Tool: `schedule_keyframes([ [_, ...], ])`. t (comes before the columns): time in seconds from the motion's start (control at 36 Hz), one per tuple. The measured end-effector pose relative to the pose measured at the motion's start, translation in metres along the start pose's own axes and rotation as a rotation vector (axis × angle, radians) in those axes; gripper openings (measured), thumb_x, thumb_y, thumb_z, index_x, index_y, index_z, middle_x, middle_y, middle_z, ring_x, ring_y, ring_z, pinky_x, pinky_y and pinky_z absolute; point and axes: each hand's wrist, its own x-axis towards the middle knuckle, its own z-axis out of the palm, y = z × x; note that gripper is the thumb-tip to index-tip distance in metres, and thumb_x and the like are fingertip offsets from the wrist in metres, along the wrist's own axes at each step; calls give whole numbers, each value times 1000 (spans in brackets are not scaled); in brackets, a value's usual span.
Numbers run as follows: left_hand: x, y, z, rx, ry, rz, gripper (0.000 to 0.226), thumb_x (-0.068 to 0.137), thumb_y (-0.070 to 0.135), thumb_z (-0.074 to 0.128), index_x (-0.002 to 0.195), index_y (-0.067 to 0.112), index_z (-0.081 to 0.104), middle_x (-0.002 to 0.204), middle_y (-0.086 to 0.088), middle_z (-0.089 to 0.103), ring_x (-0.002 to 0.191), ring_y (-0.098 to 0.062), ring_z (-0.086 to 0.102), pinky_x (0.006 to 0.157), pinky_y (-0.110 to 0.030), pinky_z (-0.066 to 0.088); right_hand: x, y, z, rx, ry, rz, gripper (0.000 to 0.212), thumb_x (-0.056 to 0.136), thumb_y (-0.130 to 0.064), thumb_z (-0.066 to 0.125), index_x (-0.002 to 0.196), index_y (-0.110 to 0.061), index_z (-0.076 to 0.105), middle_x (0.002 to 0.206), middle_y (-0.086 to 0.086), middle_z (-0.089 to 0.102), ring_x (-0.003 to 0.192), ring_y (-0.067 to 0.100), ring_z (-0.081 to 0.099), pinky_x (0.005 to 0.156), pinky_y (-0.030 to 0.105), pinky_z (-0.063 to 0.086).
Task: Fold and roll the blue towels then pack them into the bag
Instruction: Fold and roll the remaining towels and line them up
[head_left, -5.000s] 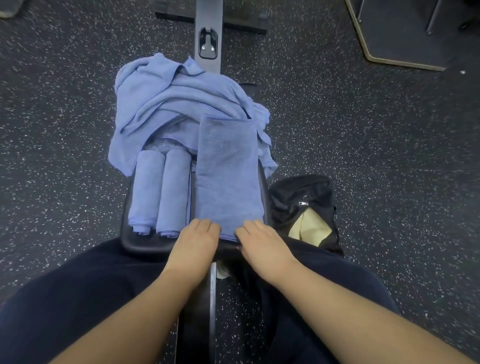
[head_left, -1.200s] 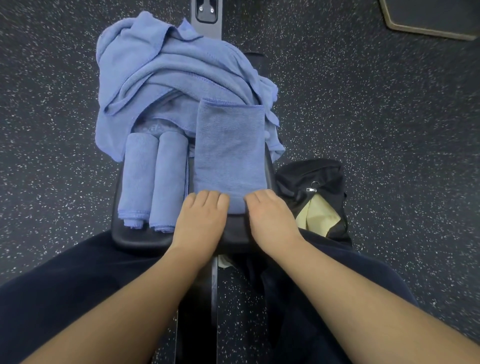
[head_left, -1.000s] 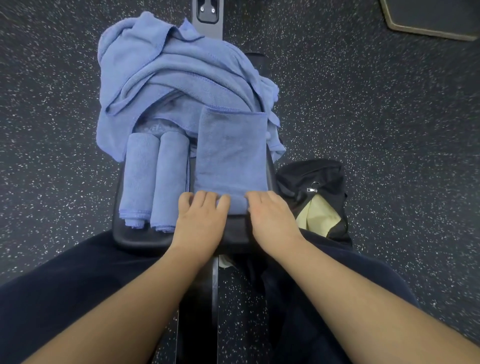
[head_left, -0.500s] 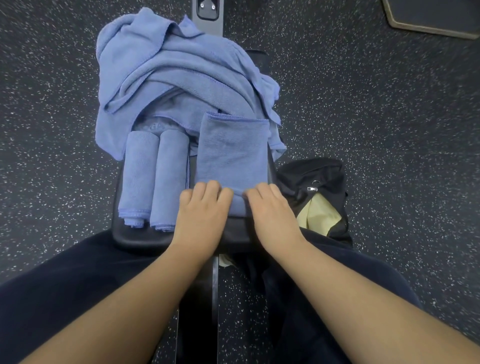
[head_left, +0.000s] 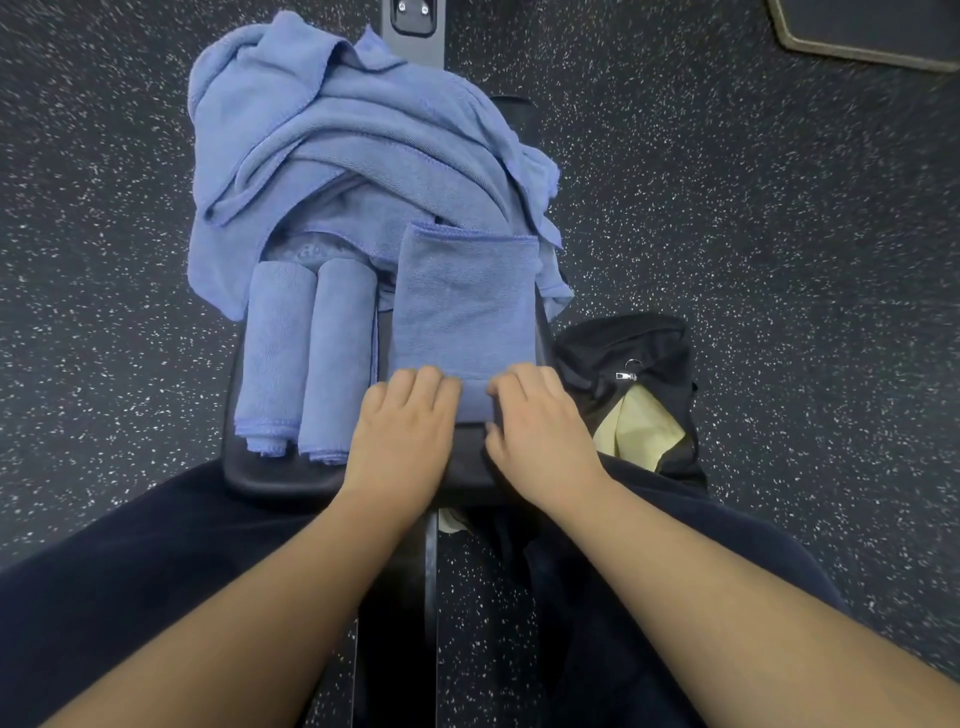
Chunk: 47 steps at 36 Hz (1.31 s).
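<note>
Both hands (head_left: 447, 426) have rolled the folded towel (head_left: 464, 301) further – 2 rolls (head_left: 306, 358) beside

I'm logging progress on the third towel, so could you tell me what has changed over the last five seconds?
Both hands, left hand and right hand, have rolled the near end of the folded towel away from the person, so its flat part is shorter. The fingers now curl over the growing roll. The two rolled towels, the loose towel pile and the open black bag stayed put.
</note>
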Motion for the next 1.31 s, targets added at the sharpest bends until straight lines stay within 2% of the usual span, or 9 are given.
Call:
schedule_keyframes([
  [0.25,8,-3,1,8,13,5,22,73,8,49,90,13,61,87,-6,57,80,-28,54,68,-34,27,10,5,0,34,-39,-6,43,53,1,78,91,-9,61,90,6,59,82,30,57,74,29,40],
  [0.36,10,-2,-1,-4,6,-1,32,74,8,31,88,12,60,86,-7,57,78,-29,55,69,-34,27,13,3,1,24,-24,-11,35,58,6,65,90,-8,62,86,7,59,79,30,56,67,36,51],
  [0.5,14,-5,2,-16,7,-3,34,76,8,32,91,10,62,85,-8,61,78,-31,58,73,-35,29,14,4,0,9,-22,-24,42,73,-11,29,96,-9,63,88,6,60,81,28,57,72,34,48],
  [0.67,16,-8,2,-64,1,-18,38,74,8,30,90,9,64,79,-7,62,76,-31,61,76,-36,28,17,8,1,-6,-33,11,30,68,1,64,97,-9,63,89,6,60,83,29,56,76,30,35],
  [0.75,13,-8,2,-52,29,-27,38,74,7,31,90,9,65,78,-6,61,78,-30,60,77,-36,27,17,9,0,-20,-74,0,32,66,-1,75,94,-10,63,85,5,60,79,29,57,73,33,42],
  [0.92,13,-10,11,-6,28,1,16,75,8,57,89,9,65,73,-6,59,77,-30,58,77,-38,27,17,9,-3,-23,-125,-14,21,77,-5,70,96,-8,63,83,7,61,78,31,58,69,36,46],
  [1.03,11,-9,13,-46,37,0,25,87,18,42,86,10,65,74,-8,59,78,-31,56,77,-39,26,20,6,-9,-29,-263,6,22,96,-12,47,117,-6,53,102,10,62,97,33,53,82,38,34],
  [1.17,13,-9,13,-107,126,-10,20,87,20,48,87,14,66,89,-8,60,88,-28,47,78,-39,26,17,3,-3,-75,-135,31,9,80,-2,60,86,-9,58,73,7,60,71,31,56,64,35,36],
  [1.31,13,-4,0,-199,151,15,25,73,9,46,90,16,63,96,-9,58,87,-26,43,72,-36,25,17,0,-1,-114,22,-1,34,72,-11,30,81,-12,62,69,2,60,66,25,57,59,30,45],
])
